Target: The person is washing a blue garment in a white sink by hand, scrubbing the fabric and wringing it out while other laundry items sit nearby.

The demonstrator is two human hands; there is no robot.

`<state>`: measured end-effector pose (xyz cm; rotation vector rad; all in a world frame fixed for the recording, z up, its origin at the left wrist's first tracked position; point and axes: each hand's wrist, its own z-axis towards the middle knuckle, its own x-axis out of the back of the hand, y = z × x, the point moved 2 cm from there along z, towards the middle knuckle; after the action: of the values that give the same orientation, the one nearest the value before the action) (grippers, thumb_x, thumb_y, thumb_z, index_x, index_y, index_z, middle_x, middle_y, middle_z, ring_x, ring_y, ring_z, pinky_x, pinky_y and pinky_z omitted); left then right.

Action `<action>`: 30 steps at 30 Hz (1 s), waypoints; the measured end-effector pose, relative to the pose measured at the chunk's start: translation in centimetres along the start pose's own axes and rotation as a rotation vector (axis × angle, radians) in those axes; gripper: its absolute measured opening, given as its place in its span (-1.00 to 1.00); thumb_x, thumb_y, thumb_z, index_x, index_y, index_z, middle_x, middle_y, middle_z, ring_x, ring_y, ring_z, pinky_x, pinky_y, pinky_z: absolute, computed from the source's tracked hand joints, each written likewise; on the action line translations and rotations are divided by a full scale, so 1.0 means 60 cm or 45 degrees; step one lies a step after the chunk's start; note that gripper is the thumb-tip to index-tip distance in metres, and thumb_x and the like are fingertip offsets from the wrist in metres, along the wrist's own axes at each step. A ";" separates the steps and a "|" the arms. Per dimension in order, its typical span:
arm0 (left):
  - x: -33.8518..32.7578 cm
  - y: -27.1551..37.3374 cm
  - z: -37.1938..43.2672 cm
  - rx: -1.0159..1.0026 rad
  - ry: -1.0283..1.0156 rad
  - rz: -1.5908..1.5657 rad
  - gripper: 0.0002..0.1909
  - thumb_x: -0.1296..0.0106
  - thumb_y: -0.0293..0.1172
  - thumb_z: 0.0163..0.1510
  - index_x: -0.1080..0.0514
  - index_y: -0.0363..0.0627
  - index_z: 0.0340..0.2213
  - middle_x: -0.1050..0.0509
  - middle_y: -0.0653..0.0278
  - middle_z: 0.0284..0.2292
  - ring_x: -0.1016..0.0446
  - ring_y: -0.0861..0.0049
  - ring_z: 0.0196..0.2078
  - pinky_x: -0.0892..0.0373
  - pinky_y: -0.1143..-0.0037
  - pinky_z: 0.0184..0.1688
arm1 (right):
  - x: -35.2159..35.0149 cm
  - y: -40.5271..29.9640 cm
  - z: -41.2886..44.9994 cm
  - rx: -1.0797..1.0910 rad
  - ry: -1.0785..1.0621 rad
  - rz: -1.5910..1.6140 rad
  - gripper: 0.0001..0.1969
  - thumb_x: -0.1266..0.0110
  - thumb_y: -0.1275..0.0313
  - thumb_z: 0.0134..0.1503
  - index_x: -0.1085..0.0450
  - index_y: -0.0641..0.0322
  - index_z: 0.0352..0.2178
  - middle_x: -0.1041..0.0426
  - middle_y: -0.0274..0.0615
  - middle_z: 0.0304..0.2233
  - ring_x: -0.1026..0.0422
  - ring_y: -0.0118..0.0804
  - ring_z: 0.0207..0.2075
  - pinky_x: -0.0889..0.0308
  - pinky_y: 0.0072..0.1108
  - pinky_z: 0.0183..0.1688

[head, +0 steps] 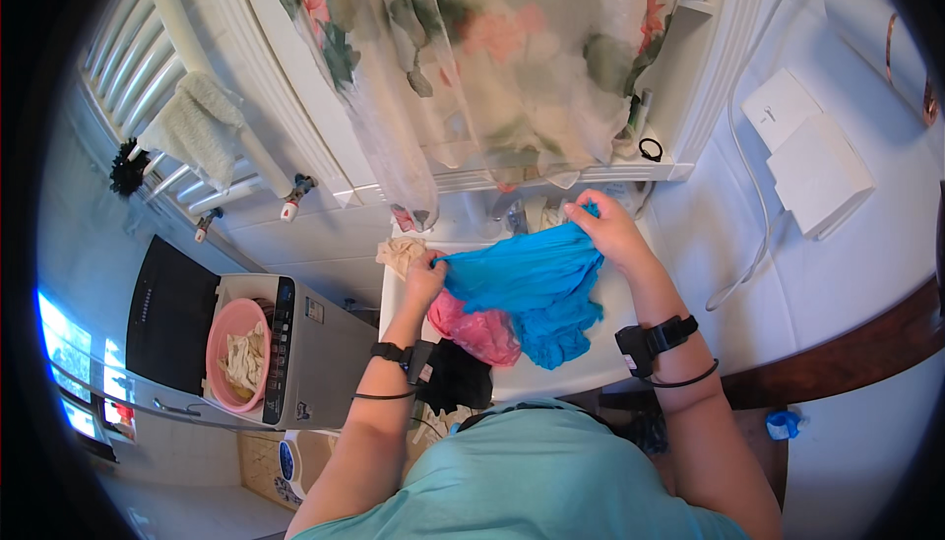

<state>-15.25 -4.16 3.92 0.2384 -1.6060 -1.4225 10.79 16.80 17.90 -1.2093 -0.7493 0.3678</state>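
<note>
A bright blue cloth [524,263] is stretched between my two hands above a white sink [620,348]. My left hand [426,278] pinches one end of it, and my right hand [609,230] grips the other end, higher up. Its lower part hangs in bunched folds at the right. Under and beside it lies a crumpled pink cloth [483,333]. A black cloth [454,377] drapes over the sink's near left edge. Close to my left hand, a beige cloth [401,252] rests on the far left corner.
At the left, a pink basin [214,352] holding pale cloths sits on a washing machine [332,355] with its lid raised. A floral curtain [517,60] hangs beyond the sink. A towel [196,130] hangs on a radiator [258,156]. A white cable [760,230] runs down the right wall.
</note>
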 end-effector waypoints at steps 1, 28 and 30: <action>0.008 0.011 0.005 0.043 0.000 -0.031 -0.84 0.04 -0.46 -0.04 -0.45 -0.20 -0.38 -0.42 0.18 -0.61 -0.41 0.43 -0.54 -0.33 0.46 -0.44 | 0.005 0.009 0.003 0.021 0.013 0.016 -0.69 -0.12 0.16 0.02 -0.33 0.20 -0.48 -0.29 -0.32 -0.57 -0.25 -0.47 -0.48 -0.18 -0.55 -0.44; -0.009 0.173 -0.077 0.397 -0.960 -0.845 -0.62 0.07 -0.23 0.07 -0.35 -0.21 -0.13 -0.41 0.41 -0.50 -0.35 0.66 -0.44 -0.31 0.62 -0.37 | -0.142 0.034 -0.021 -0.138 -0.501 0.170 -0.73 -0.10 0.40 0.00 -0.38 0.29 -0.24 -0.45 -0.30 -0.35 -0.37 -0.50 -0.34 -0.29 -0.63 -0.27; -0.013 0.162 -0.079 0.191 -0.964 -0.472 -0.69 0.02 -0.32 0.07 -0.39 -0.23 -0.17 -0.48 0.32 -0.35 -0.43 0.59 -0.34 -0.36 0.57 -0.28 | -0.150 0.035 -0.021 -0.099 -0.523 0.158 -0.74 -0.09 0.40 0.01 -0.39 0.28 -0.25 -0.45 -0.29 -0.34 -0.36 -0.51 -0.33 -0.29 -0.63 -0.27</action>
<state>-7.27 -3.80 11.26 0.0821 -2.3815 -1.8015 5.55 11.00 12.88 -1.2728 -1.0508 0.7093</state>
